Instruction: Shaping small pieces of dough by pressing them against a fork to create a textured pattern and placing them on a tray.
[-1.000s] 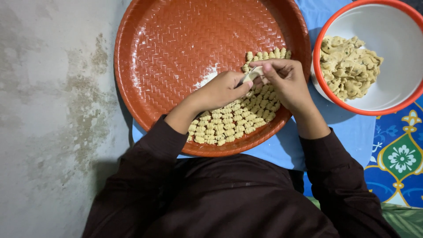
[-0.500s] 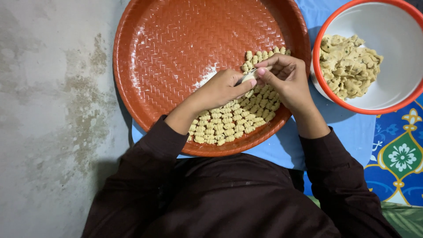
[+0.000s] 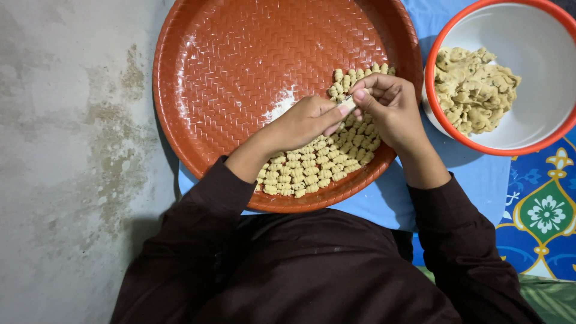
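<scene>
Both the left hand [image 3: 306, 120] and right hand [image 3: 387, 108] pinch one dough piece [image 3: 348, 103] over the tray [image 3: 240, 60]

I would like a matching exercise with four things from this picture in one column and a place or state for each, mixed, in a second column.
Things:
1. round red woven-pattern tray
2. white bowl with red rim
3. small ridged dough pieces
4. small pale dough piece

Places or states:
A. pinched between both hands' fingertips
B. holds a lump of beige dough
C. lined up in rows on the tray's near side
D. lies on a light blue cloth, beside the grey floor

Pairs: 1-D, 2-B, 3-C, 4-A
</scene>
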